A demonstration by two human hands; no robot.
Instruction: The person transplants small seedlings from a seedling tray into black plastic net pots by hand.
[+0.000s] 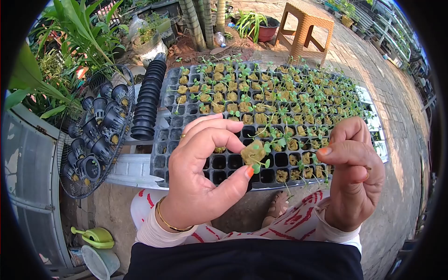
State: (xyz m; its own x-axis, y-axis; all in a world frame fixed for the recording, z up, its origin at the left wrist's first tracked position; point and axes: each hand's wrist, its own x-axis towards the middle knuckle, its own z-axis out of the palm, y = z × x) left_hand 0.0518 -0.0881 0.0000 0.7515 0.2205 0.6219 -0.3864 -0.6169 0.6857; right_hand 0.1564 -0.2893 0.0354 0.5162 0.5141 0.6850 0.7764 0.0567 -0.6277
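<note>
My left hand (203,172) pinches a small tan sponge cube with a green seedling (254,154) between thumb and fingers, held just above the near edge of a black seedling tray (168,140). Many tray cells hold sponge cubes with sprouts (261,98); the near-left cells are bare. My right hand (352,172) is raised beside it with fingers curled, thumb against forefinger on what looks like a thin stem; I cannot tell for sure.
A stack of black net pots (147,100) lies left of the tray. A wire basket (91,135) holds several more net pots. A green watering can (95,237) and a bucket (100,261) sit at the lower left. A wicker stool (305,30) and potted plants stand behind.
</note>
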